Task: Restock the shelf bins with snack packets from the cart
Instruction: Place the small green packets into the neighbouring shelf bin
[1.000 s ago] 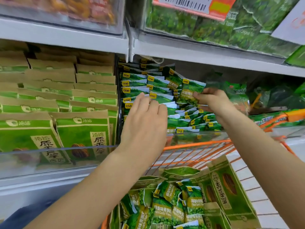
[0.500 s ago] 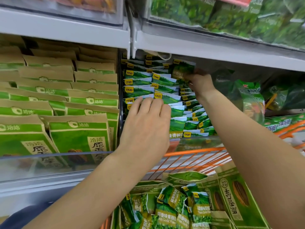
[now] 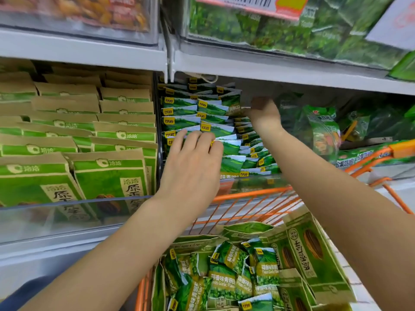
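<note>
Left hand, fingers spread flat, braces the near green pea packets upright in the shelf bin while right hand pinches one packet into the far row (cart below holds more).

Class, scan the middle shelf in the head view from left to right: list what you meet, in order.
Brown-topped green sunflower seed bags → left hand on the small green pea packets → right hand holding a packet → loose green bags → orange cart handle.
</note>
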